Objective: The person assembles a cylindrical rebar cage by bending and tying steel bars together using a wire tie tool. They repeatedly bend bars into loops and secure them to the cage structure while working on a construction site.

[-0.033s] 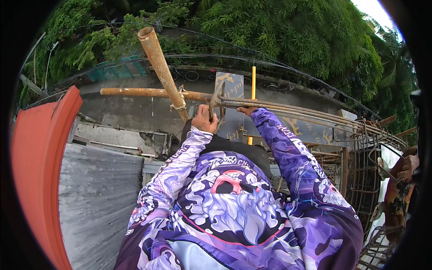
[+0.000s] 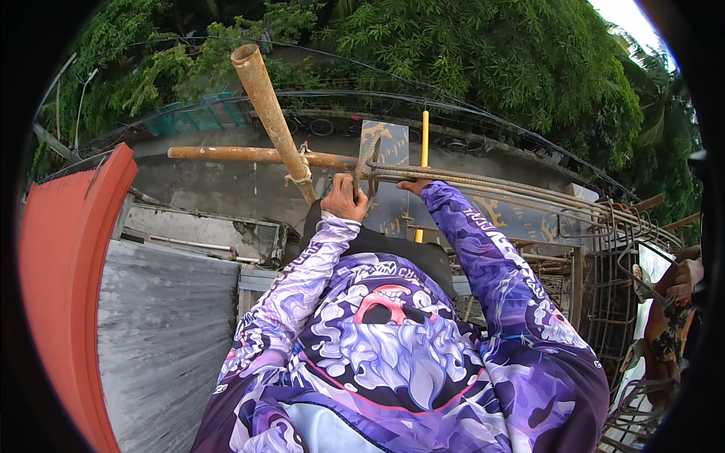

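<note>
My left hand (image 2: 345,198) is closed around the lower end of a bent rebar hook (image 2: 359,167), just in front of a rusty horizontal pipe (image 2: 226,154). Several long ribbed rebars (image 2: 491,183) run from the hooked ends toward the right. Under these bars my right hand (image 2: 414,186) grips them near the hooks; its sleeve and the bars hide part of it. A thick rusty upright pipe (image 2: 264,98) crosses the horizontal one left of my hands, tied with a pale lashing (image 2: 300,172).
A printed dark panel (image 2: 387,143) and a yellow rod (image 2: 425,140) stand beyond the bars. Tied rebar cages (image 2: 615,294) and another person's hand (image 2: 686,278) are at right. A red roof edge (image 2: 72,279) and grey metal roofing (image 2: 162,340) lie left; a street is below.
My left hand has shifted slightly with the bent hook, whose lower end is now more hidden behind the fingers. My right hand stays in place on the bars.
</note>
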### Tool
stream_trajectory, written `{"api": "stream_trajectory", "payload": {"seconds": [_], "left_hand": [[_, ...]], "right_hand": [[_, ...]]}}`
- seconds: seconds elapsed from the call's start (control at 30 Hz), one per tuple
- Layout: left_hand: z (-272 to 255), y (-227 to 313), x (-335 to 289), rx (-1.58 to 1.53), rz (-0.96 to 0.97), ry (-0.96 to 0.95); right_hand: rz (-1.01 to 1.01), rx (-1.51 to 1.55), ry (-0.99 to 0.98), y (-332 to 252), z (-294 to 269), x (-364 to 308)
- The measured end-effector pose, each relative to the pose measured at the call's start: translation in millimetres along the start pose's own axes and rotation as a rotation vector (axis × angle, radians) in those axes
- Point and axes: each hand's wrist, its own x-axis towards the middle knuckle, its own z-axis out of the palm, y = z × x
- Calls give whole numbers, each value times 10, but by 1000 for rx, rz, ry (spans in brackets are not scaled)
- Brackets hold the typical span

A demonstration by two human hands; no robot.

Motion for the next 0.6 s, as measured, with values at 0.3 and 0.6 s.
{"api": "stream_trajectory", "payload": {"seconds": [0.3, 0.6], "left_hand": [[-51, 690, -48, 29, 312, -278], [647, 846, 195, -794, -152, -331]], "right_hand": [[11, 15, 8, 12, 39, -17], [30, -6, 39, 71, 95, -205]]}}
